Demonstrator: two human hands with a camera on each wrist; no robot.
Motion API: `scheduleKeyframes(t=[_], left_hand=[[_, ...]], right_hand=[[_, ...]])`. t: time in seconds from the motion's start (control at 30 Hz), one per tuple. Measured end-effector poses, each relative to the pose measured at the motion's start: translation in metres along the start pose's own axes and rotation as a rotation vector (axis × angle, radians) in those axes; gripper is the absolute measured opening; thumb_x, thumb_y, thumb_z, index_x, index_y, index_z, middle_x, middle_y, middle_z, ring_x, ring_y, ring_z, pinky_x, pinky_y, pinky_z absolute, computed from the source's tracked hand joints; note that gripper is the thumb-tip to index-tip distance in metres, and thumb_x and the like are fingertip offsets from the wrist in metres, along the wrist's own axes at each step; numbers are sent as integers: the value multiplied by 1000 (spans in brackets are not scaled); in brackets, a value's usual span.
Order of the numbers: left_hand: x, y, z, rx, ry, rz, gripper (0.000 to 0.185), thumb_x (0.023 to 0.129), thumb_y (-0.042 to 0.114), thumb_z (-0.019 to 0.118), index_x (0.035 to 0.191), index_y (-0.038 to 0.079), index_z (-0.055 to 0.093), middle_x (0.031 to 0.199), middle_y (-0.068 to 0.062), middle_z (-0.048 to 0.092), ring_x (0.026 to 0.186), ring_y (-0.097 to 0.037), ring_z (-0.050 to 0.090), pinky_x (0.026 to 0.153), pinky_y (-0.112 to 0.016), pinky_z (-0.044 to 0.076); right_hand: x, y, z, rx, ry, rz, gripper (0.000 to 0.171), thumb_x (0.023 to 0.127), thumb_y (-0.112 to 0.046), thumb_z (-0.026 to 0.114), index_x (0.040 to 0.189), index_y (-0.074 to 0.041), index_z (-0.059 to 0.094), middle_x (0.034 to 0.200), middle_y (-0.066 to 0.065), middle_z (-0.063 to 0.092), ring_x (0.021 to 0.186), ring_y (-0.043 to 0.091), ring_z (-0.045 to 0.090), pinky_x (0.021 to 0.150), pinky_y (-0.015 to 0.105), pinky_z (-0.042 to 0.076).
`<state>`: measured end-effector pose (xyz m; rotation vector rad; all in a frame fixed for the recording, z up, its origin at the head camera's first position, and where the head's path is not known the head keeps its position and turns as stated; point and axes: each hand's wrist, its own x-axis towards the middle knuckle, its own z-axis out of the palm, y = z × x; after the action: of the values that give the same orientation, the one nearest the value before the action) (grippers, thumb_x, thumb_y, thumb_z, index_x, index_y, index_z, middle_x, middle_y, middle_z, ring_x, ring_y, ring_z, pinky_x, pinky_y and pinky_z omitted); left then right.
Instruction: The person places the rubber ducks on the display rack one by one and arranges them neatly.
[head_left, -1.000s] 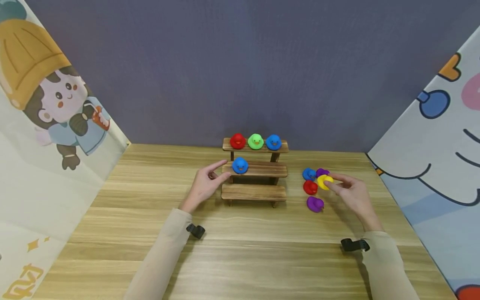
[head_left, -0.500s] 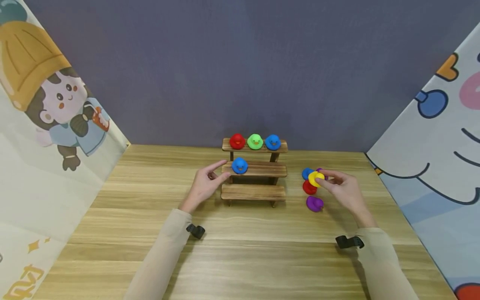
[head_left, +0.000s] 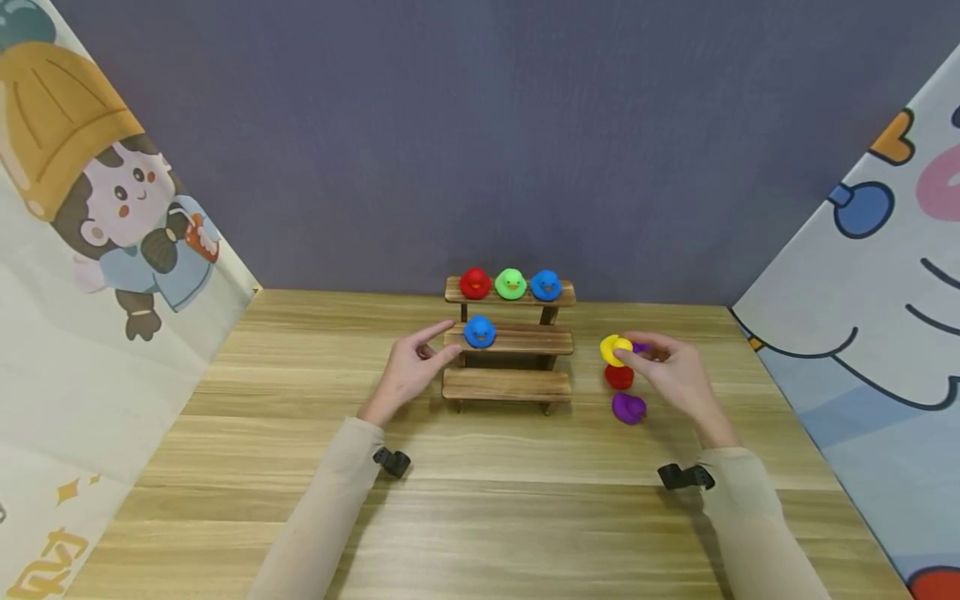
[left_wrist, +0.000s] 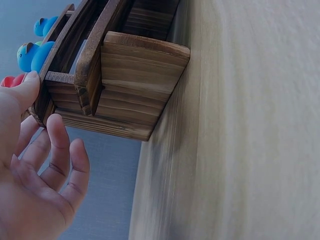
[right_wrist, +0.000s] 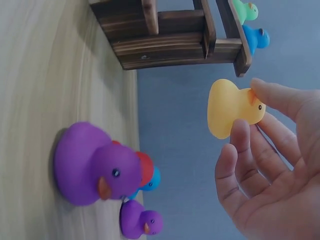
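A three-step wooden display stand (head_left: 506,383) stands against the back wall. My left hand (head_left: 408,367) steadies it, thumb and index finger pinching the left end of the middle step beside a blue duck (head_left: 480,332). My right hand (head_left: 678,375) pinches a yellow rubber duck (head_left: 615,350) by its head, between thumb and fingers. In the right wrist view this duck (right_wrist: 225,109) hangs above the table, apart from the stand. Below it sit a red duck (head_left: 619,377) and a purple duck (head_left: 628,408). A blue duck (right_wrist: 152,179), hidden in the head view, shows in the right wrist view.
Red (head_left: 475,283), green (head_left: 511,284) and blue (head_left: 546,285) ducks line the top step. Another purple duck (head_left: 641,347) is partly behind my right hand. A dark back wall (head_left: 480,150) and printed side panels enclose the wooden table (head_left: 480,517).
My right hand has carried the yellow duck left, from beside the loose ducks to over the blue one. My left hand has stayed at the stand.
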<state>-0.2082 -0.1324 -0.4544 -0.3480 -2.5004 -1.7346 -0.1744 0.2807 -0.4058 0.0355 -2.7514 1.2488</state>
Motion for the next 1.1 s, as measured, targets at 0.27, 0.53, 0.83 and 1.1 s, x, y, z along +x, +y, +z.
scheduleKeyframes(t=[0.27, 0.53, 0.83, 1.1], left_hand=[[1, -1, -1, 5, -5, -6, 51, 98, 29, 80, 146, 17, 68, 66, -4, 62, 60, -12, 54, 52, -24, 42], [1, -1, 0, 12, -12, -3, 52, 98, 29, 80, 147, 16, 67, 68, -4, 64, 62, -14, 56, 53, -25, 43], [2, -2, 0, 7, -8, -8, 51, 99, 31, 79, 147, 18, 67, 68, -8, 63, 61, -13, 54, 52, -25, 42], [1, -3, 0, 9, -9, -3, 51, 99, 32, 79, 147, 19, 67, 69, -12, 64, 61, -13, 55, 52, -25, 42]], right_hand=[[5, -8, 10, 43, 5, -28, 46, 96, -42, 81, 129, -10, 77, 108, 9, 77, 80, 8, 61, 62, 21, 49], [8, -17, 17, 57, -12, -49, 47, 96, -42, 81, 131, -11, 76, 109, 14, 78, 76, 9, 63, 56, 24, 48], [13, -29, 23, 47, -38, -85, 46, 96, -43, 80, 131, -14, 76, 107, 14, 79, 82, 16, 67, 54, 26, 45], [18, -42, 32, 86, -61, -90, 45, 96, -41, 80, 131, -14, 77, 104, 16, 79, 81, 15, 67, 56, 25, 46]])
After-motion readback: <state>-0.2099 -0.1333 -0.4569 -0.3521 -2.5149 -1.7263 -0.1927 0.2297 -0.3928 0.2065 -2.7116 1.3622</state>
